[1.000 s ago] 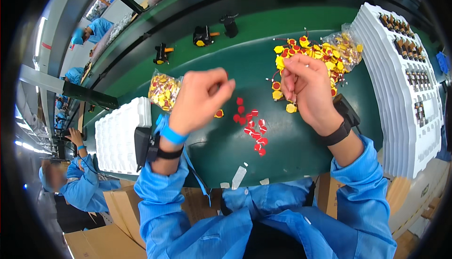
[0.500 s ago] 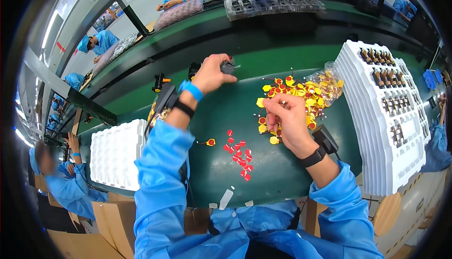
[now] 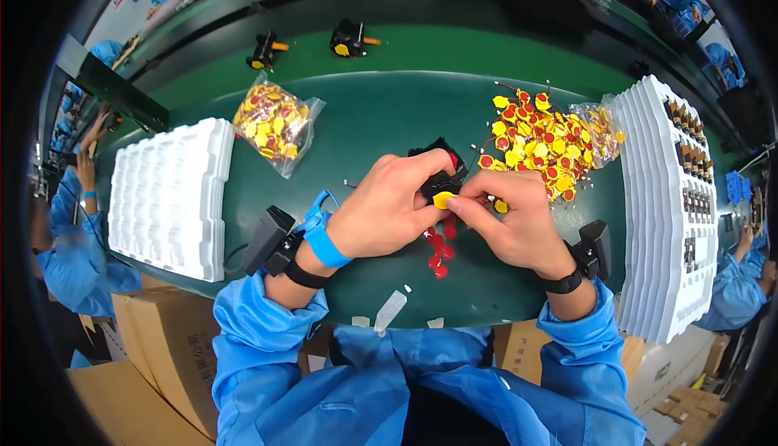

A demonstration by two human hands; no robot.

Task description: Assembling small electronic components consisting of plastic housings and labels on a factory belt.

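My left hand [image 3: 385, 212] grips a black moulded part [image 3: 443, 184] over the middle of the bench. Thumb and fingertips of my right hand [image 3: 515, 217] pinch a yellow disc [image 3: 442, 199] against the near side of that part. My fingers cover much of both pieces. Just below my hands lie several red round stickers [image 3: 439, 256], partly hidden. Beyond my right hand spreads a pile of yellow discs [image 3: 535, 151] with red centres and thin wires.
A clear bag of discs [image 3: 275, 128] lies at left, another bag [image 3: 601, 134] beside the pile. White trays stand left [image 3: 162, 203] and stacked right [image 3: 648, 227]. Two black parts [image 3: 263, 50] [image 3: 348, 39] sit at the far side. Tape scraps [image 3: 391, 310] mark the near edge. Co-workers sit around.
My left hand has come back from the far side with the black part. My right hand has moved nearer from the pile, and both hands meet at the part. The view has tilted down.
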